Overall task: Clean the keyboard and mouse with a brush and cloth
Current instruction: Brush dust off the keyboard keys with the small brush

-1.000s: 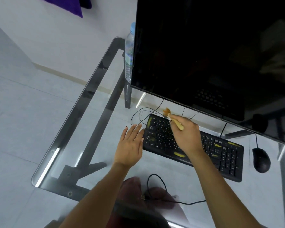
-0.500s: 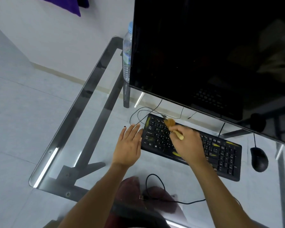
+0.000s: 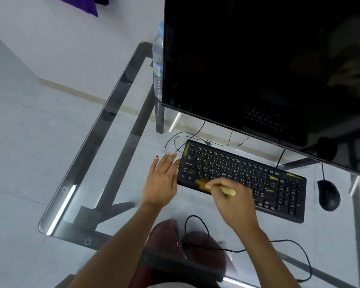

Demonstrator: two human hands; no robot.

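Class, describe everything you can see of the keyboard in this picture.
The keyboard is black, full-size with a number pad, apparently plastic, with pale key legends and yellowish smears on it. It lies flat and slanted on the glass desk, below the dark monitor, with the mouse apart beside it. The left hand rests against its end; the right hand holds a brush with its bristles on the near keys.
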